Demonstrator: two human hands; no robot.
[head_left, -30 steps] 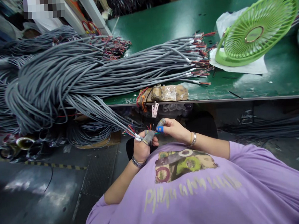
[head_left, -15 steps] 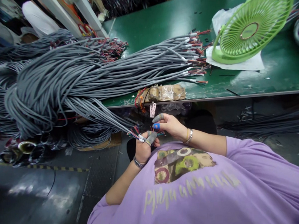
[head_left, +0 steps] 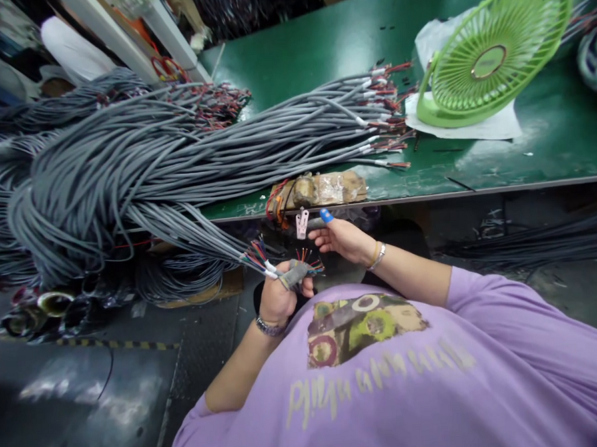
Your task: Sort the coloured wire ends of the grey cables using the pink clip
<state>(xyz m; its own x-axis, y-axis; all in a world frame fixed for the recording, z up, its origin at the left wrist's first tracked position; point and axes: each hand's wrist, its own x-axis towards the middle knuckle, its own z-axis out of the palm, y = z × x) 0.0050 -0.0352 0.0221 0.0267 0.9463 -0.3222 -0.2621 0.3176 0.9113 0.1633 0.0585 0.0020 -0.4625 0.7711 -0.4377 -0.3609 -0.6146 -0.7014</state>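
My left hand point(head_left: 278, 296), with grey finger cots, is closed around the end of a grey cable. Its thin coloured wires point(head_left: 315, 268) fan out past the thumb towards the right. Just behind that hand hang other cable ends with coloured wires point(head_left: 255, 254). To the right and above, my right hand point(head_left: 348, 241) is open, a blue cot on its thumb and a grey one on the outstretched index finger. That finger reaches beside a pink clip point(head_left: 302, 224) hanging at the bench edge. Nothing shows between the right fingers.
A large bundle of grey cables point(head_left: 174, 150) covers the left of the green bench point(head_left: 506, 166). At the edge lies a taped wooden block point(head_left: 337, 188). A green fan point(head_left: 490, 60) stands on paper at the right. Rolls point(head_left: 57, 299) lie below at the left.
My right hand has moved up and away from the wires to beside the pink clip, its fingers spreading. My left hand keeps hold of the cable, shifted slightly left. The view has shifted a little.
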